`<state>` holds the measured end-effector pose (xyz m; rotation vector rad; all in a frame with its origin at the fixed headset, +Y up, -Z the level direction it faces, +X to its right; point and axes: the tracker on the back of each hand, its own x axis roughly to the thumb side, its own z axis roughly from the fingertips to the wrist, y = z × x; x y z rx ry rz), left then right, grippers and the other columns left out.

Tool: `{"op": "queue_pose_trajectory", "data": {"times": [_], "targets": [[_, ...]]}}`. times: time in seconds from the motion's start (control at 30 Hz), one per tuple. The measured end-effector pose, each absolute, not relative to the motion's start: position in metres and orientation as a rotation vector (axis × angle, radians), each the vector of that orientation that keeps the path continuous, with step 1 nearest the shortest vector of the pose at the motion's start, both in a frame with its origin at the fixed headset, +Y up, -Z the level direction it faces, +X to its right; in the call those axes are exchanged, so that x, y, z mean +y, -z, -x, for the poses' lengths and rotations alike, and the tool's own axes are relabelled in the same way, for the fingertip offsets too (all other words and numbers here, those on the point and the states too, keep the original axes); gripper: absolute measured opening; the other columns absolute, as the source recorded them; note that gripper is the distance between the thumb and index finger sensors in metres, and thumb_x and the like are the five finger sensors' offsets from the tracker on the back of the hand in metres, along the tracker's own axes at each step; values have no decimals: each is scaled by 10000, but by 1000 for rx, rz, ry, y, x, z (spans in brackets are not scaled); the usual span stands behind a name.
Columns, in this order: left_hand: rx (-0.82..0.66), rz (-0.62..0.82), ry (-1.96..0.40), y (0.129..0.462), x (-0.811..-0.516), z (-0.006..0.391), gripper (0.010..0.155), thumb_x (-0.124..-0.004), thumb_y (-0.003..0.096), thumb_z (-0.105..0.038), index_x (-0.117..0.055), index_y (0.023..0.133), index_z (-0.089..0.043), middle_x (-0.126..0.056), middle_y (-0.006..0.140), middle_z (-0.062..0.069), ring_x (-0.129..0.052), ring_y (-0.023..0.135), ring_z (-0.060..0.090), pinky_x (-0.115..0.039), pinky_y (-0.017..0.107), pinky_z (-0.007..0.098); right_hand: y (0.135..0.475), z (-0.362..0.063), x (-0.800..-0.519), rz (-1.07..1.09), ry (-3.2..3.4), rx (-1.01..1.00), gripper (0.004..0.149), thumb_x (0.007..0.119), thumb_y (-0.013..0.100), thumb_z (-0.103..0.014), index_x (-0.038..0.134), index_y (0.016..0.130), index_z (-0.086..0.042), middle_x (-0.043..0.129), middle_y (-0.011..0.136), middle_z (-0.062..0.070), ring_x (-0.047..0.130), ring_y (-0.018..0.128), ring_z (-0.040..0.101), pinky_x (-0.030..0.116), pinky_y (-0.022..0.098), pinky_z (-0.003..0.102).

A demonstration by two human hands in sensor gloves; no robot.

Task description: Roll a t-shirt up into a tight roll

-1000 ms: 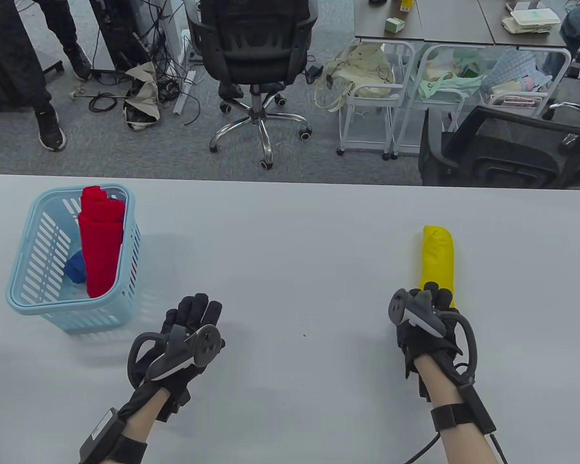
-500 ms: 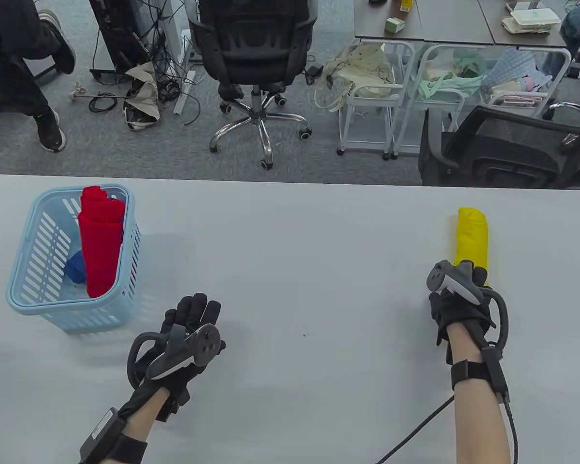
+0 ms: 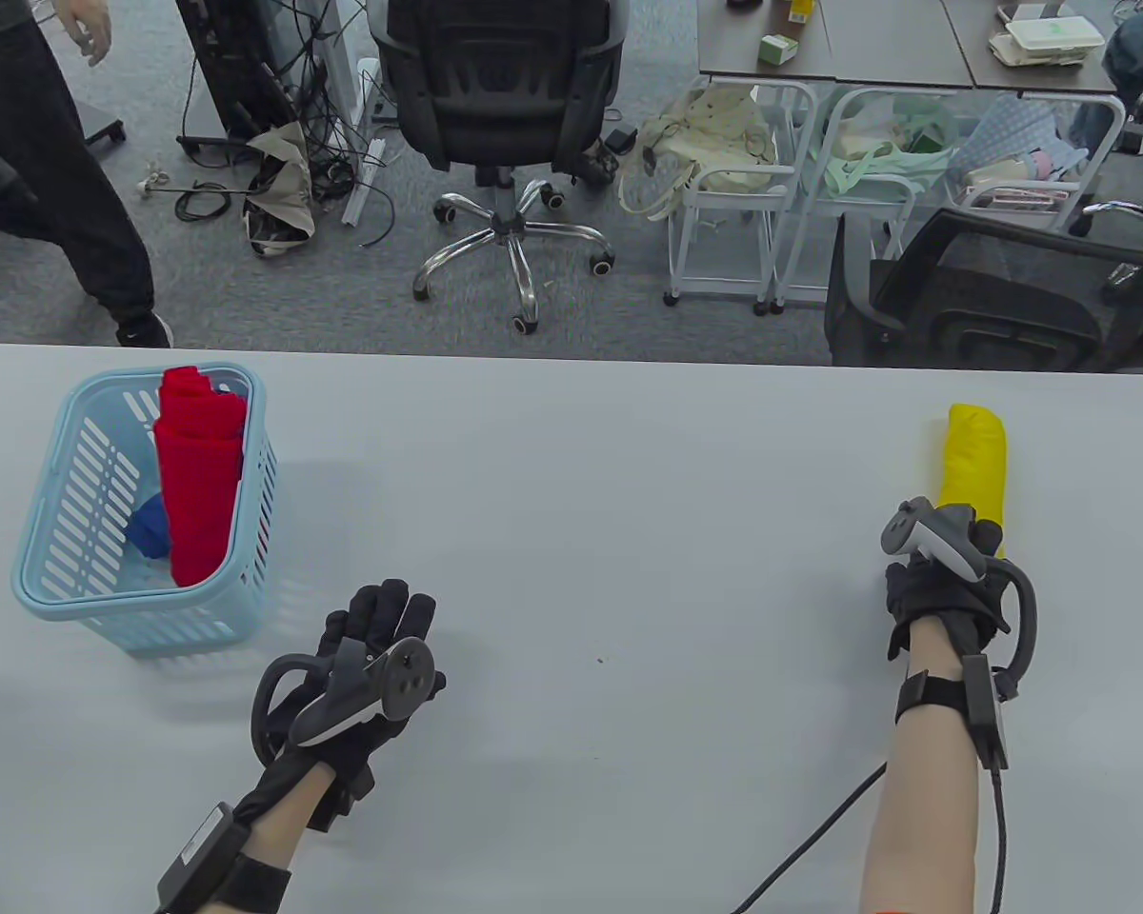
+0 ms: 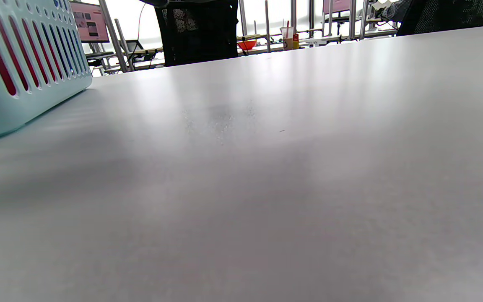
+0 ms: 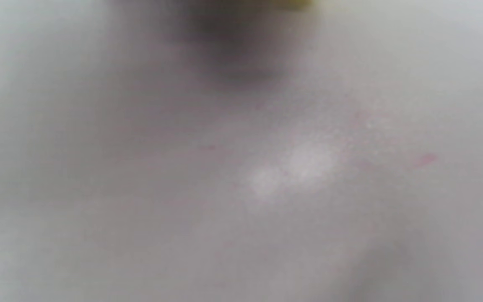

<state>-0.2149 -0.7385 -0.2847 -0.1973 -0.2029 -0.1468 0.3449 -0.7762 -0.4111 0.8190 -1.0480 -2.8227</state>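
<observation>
Just beyond the right grip, clenched around its near end, a yellow shirt roll lies on the desk; the left grip rests released.

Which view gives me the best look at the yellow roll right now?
The table view: the yellow roll lies lengthwise on the table, its near end under the right hand. The right wrist view shows only a blurred yellow sliver at the top edge; the left wrist view barely catches it.
</observation>
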Motion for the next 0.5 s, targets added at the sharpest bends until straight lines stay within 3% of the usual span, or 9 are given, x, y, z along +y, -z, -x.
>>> {"op": "queue_pose_trajectory", "data": {"times": [0.17,0.5], "targets": [[-210,164,179,283,-734,213,774,-339,438,-637,-163,1126,-331,-164,1236,78,-317,1158,343,-410,841,518,414,-332,-770,-789,2824,-949,736,337,616,-472,-205,1034,-202,-340,1005,90,-299,974,401,5,744,597],[-218,165,179,282,-734,210,788,-328,432,-644,-143,1126,-320,-149,1235,80,-301,1158,348,-399,842,522,378,-240,-756,-269,2983,-671,739,341,613,-485,-130,1079,-158,-244,1067,146,-200,1005,453,88,742,617]]}}
